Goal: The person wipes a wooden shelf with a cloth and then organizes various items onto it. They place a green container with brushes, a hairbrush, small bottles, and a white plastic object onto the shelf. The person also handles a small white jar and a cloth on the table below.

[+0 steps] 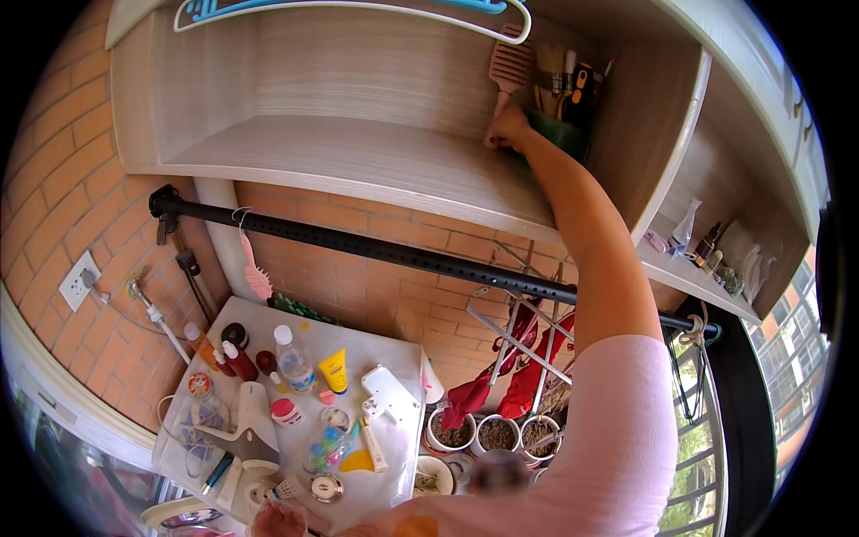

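Observation:
My right hand [507, 130] is raised to the wooden wall shelf [358, 166] and grips the handle of a pink hairbrush [511, 64], whose head points up. Right beside it stands a green cup [562, 132] holding brushes, combs and other tools. My left hand [279, 519] shows only at the bottom edge, its fingers resting low over the white table [407, 367] near a shuttlecock and a round tin; whether it holds anything is hidden.
A black rod [376, 251] runs under the shelf with a pink brush [256, 276] hanging from it. The table carries bottles, tubes, jars and a white hairdryer. Flowerpots [495, 434], a folding drying rack with red cloth, a brick wall and a window grille surround it.

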